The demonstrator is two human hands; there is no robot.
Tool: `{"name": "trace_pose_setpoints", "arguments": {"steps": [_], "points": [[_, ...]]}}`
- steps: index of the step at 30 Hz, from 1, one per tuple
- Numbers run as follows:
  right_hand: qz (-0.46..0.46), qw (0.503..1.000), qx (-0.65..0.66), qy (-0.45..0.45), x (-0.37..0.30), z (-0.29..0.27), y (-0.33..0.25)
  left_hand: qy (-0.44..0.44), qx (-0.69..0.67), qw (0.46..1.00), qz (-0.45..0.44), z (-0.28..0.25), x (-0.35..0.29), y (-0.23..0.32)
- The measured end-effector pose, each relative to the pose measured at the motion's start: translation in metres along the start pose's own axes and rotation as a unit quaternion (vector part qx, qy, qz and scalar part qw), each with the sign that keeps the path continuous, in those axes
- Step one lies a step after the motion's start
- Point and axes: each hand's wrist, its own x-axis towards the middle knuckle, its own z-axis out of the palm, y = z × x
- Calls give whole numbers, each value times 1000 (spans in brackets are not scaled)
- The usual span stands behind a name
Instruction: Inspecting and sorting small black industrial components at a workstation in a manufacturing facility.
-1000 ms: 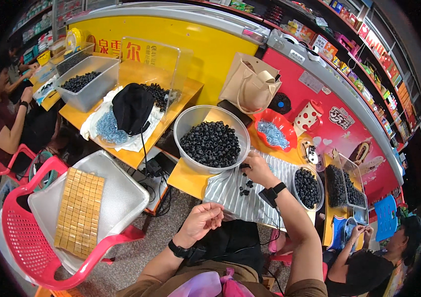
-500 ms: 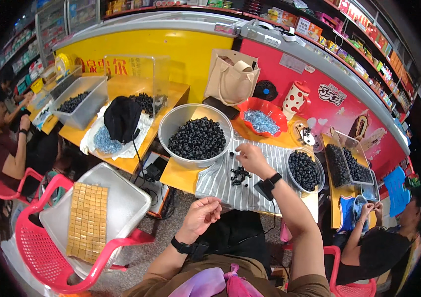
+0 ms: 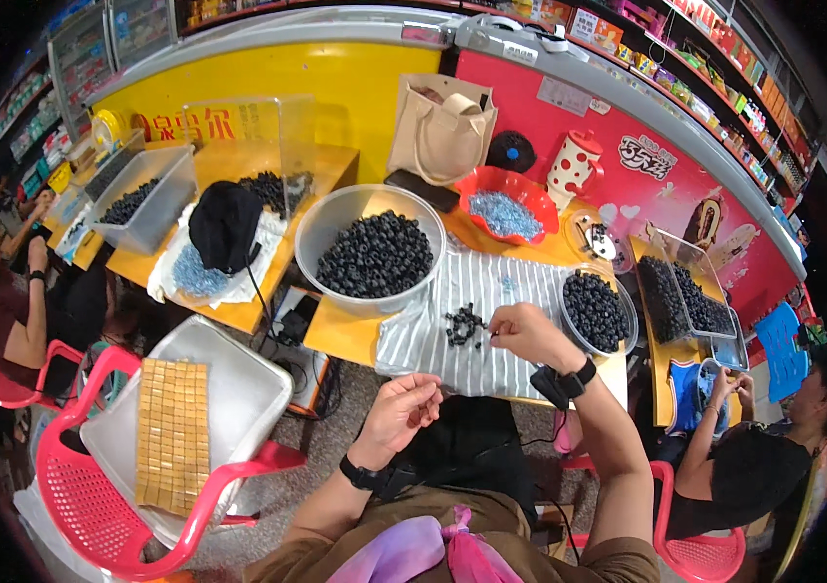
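Note:
On a grey-and-white striped cloth (image 3: 413, 342) lies a loose cluster of small black ring-like parts (image 3: 465, 325). My right hand (image 3: 528, 335) is just right of that cluster, thumb and fingers pinched low over the cloth. A dark speck shows at its fingertips, too small to name. My left hand (image 3: 402, 408) hovers above my lap by the cloth's near edge, thumb and fingertips together; anything between them is hidden. To the left stands a large clear tub (image 3: 308, 228) of similar black parts, and a smaller clear tub (image 3: 632, 335) of them sits to the right.
A red bowl (image 3: 472, 185) of bluish clear pieces stands behind the cloth, near a beige bag (image 3: 442, 131) and a polka-dot cup (image 3: 573, 165). At left is a pink chair (image 3: 68, 486). One co-worker (image 3: 763, 466) sits at right, others at left (image 3: 10, 301).
My right hand has moved nearer and slightly right, from behind the black cluster to beside it, uncovering a few small bluish pieces on the cloth. My left hand stays nearly in place.

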Motion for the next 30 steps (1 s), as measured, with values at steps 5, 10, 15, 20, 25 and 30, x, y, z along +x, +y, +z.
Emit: {"name": "trace_pose_setpoints", "arguments": {"steps": [5, 10, 15, 20, 25, 30], "points": [[3, 1000, -5, 21, -28, 25, 10, -31, 9, 999, -28, 8, 4, -7], [23, 990, -7, 140, -8, -4, 36, -2, 12, 1000, -8, 4, -1, -1], [61, 974, -110, 189, 26, -15, 67, 1, -3, 1000, -7, 1, -3, -3], [70, 953, -181, 233, 47, -5, 84, -2, -9, 1000, -9, -3, -3, -3], [24, 967, -143, 210, 46, -1, 89, 2, -22, 1000, -10, -9, -2, -1], [9, 988, -74, 132, 19, 0, 57, 4, -22, 1000, -6, -8, -2, -1]]}}
